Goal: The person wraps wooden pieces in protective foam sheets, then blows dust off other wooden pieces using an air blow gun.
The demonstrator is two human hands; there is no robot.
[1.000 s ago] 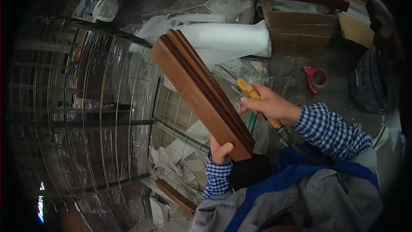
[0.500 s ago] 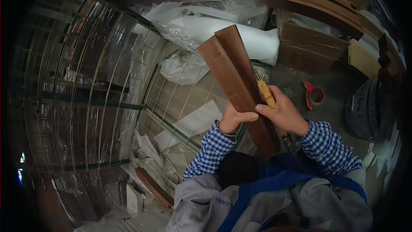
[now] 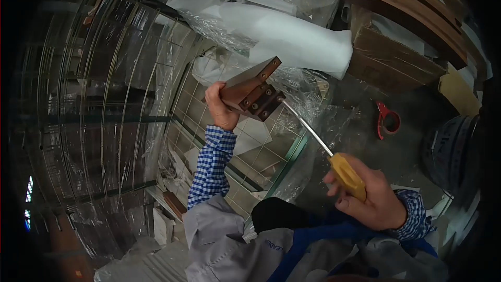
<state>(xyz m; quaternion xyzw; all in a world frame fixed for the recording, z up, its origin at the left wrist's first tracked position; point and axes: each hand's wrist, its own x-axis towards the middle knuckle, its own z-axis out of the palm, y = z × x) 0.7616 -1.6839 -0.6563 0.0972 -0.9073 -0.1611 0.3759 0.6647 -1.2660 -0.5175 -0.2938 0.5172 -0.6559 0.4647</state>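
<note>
My left hand (image 3: 222, 107) is closed round a brown wooden piece (image 3: 248, 86) with an L-like profile. Its end face, which has several round holes, is turned toward me. In my right hand (image 3: 368, 193) is a screwdriver (image 3: 318, 141) with a yellow handle and a long metal shaft. The screwdriver's tip meets the wooden piece's end face at its right edge; whether it sits in a hole is too small to tell.
A wire mesh cage (image 3: 104, 120) stands on the left. White foam rolls (image 3: 297, 44) lie ahead beside plastic wrap. At the upper right, curved brown mouldings (image 3: 407, 10) rest over a cardboard box (image 3: 391, 60). A red tape dispenser (image 3: 387, 120) lies on the floor near a dark bucket (image 3: 449, 146).
The wooden piece has turned so its holed end faces me, now held by my left hand alone. My right hand has moved away down and right, bringing the screwdriver's tip to that end.
</note>
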